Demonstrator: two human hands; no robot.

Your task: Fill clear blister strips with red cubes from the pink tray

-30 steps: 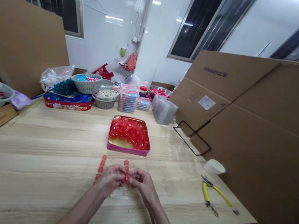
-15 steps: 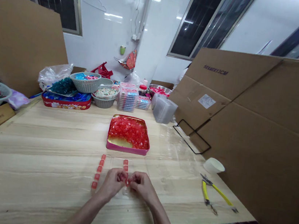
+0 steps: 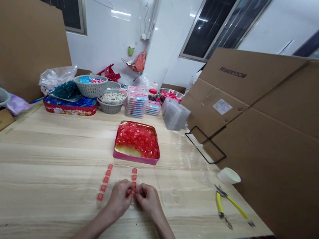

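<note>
Small red translucent square pieces lie in two columns on a clear plastic sheet. The left column has several pieces in a slanting line; the right column runs down to my fingers. My left hand is closed in a pinch at a small red piece. Close beside it, my right hand pinches at the same spot, its fingertips almost touching the left ones. Fingers hide most of the piece. Beyond the hands stands a pink-rimmed tin of loose red pieces, its near-left bottom bare.
Yellow-handled pliers, a white tape roll and a black wire frame lie at right. Clear boxes, stacked packs, baskets and a red tin line the back. Cardboard walls flank the table.
My hands have drawn slightly closer together over the right column, and the red piece between the fingertips is more covered. The view has shifted slightly; the tin and columns stay put.
</note>
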